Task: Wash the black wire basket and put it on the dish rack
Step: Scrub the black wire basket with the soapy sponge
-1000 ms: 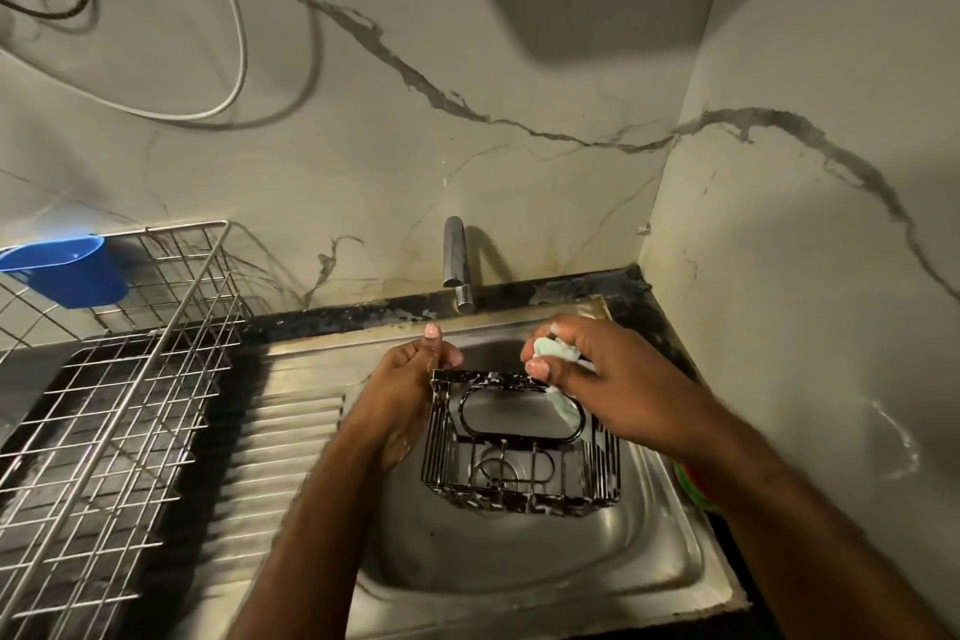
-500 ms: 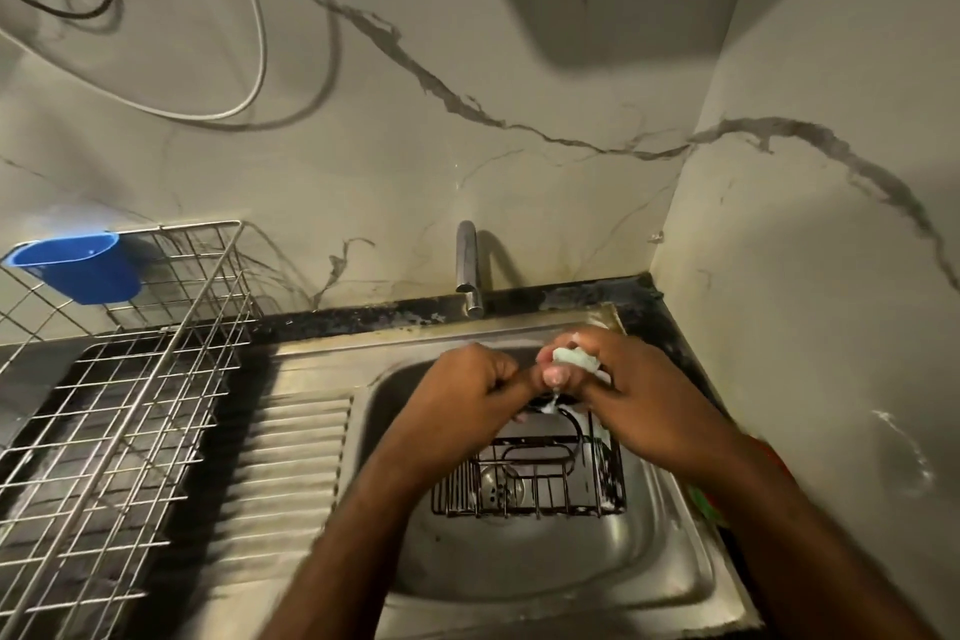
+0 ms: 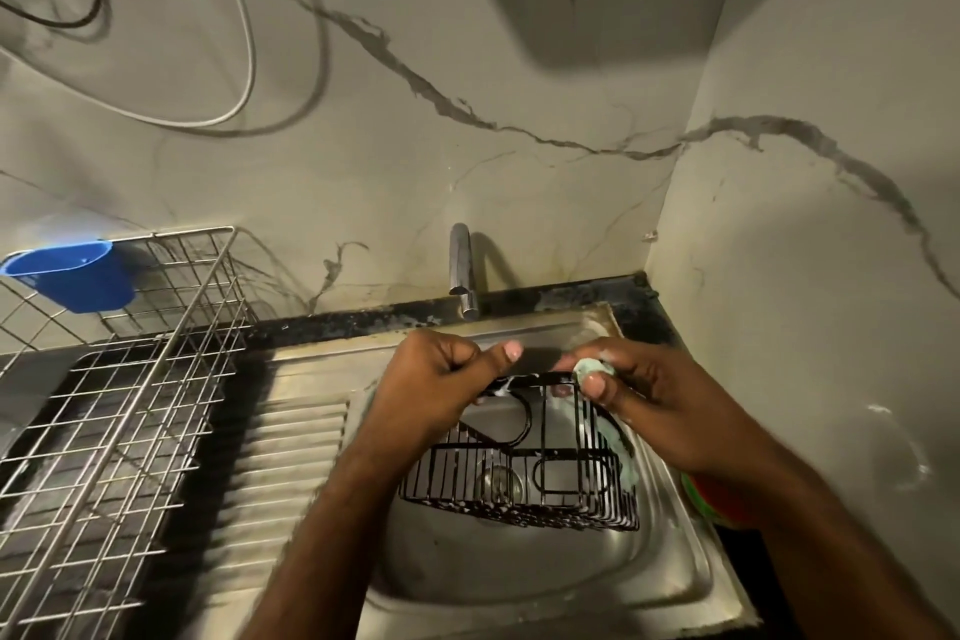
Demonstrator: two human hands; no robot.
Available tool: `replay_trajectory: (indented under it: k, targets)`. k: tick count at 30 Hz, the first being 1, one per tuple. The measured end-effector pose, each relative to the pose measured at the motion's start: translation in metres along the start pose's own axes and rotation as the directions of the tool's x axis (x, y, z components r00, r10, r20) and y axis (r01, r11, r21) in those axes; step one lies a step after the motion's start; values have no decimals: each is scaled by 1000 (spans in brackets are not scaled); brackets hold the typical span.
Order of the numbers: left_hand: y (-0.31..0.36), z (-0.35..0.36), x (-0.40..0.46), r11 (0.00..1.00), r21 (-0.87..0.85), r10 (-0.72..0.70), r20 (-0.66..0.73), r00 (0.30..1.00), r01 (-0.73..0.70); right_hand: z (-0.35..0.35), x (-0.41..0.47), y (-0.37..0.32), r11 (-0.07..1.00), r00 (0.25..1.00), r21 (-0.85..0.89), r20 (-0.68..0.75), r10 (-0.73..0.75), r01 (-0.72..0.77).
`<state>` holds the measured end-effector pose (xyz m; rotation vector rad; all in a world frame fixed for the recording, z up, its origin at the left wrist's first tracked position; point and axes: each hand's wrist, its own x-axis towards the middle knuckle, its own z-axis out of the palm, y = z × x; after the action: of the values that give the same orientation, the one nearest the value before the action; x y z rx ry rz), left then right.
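Note:
The black wire basket [image 3: 524, 478] hangs tilted over the steel sink [image 3: 519, 587], its far rim raised and soap suds on its wires. My left hand [image 3: 441, 379] grips that far rim from the left, thumb stretched along the top wire. My right hand [image 3: 649, 395] pinches a pale green sponge [image 3: 592, 369] against the basket's far right corner; more of the sponge trails down behind the right side wires. The silver wire dish rack [image 3: 119, 411] stands on the counter to the left of the sink.
A tap [image 3: 462, 270] stands at the back wall just behind my hands; no water shows. A blue plastic cup [image 3: 72, 276] hangs on the rack's far rim. The ribbed drainboard [image 3: 280, 473] lies between rack and sink. A red and green object [image 3: 717, 499] sits right of the sink.
The basket's far rim has been lifted and tipped, so the basket now hangs more upright. My left hand has shifted its grip along the top wire; my right hand keeps rubbing the sponge at the corner.

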<state>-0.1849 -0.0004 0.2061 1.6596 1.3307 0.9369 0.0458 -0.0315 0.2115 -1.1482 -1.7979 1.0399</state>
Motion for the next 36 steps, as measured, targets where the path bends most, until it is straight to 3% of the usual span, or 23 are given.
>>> replay_trajectory:
  k: [3, 6, 11, 14, 17, 20, 23, 26, 30, 36]
  targets:
    - [1, 3, -1, 1000, -27, 13, 2, 1000, -13, 8, 4, -7, 992, 994, 81, -49, -94, 98]
    - [3, 3, -2, 997, -71, 6, -24, 1000, -7, 9, 6, -6, 985, 986, 50, -26, -162, 163]
    - [3, -4, -4, 990, -138, -4, -71, 997, -6, 7, 0, 5, 980, 988, 174, -137, -67, 91]
    - [1, -8, -4, 983, -181, -29, -101, 994, 11, 11, -1, 4, 992, 992, 73, -88, -94, 100]
    - [2, -7, -4, 975, -222, -59, -109, 992, 33, 5, 3, -2, 987, 980, 104, -172, -101, 120]
    - [1, -6, -6, 970, -239, -67, -125, 990, 36, 4, 7, -5, 989, 987, 7, -59, -149, 150]
    - [1, -6, -8, 968, -252, -51, -140, 989, 14, 0, 7, -4, 980, 985, 172, -158, -76, 103]
    - [-1, -5, -11, 962, -272, -59, -192, 980, 4, 1, 10, -1, 996, 996, 22, -7, -87, 87]
    - [-2, -4, -13, 954, -300, -78, -205, 976, 13, -5, 12, 6, 994, 998, 83, -12, -63, 64]
    - [-7, 0, -17, 945, -325, -126, -267, 955, 34, -22, 21, 19, 996, 986, -48, 150, -70, 78]
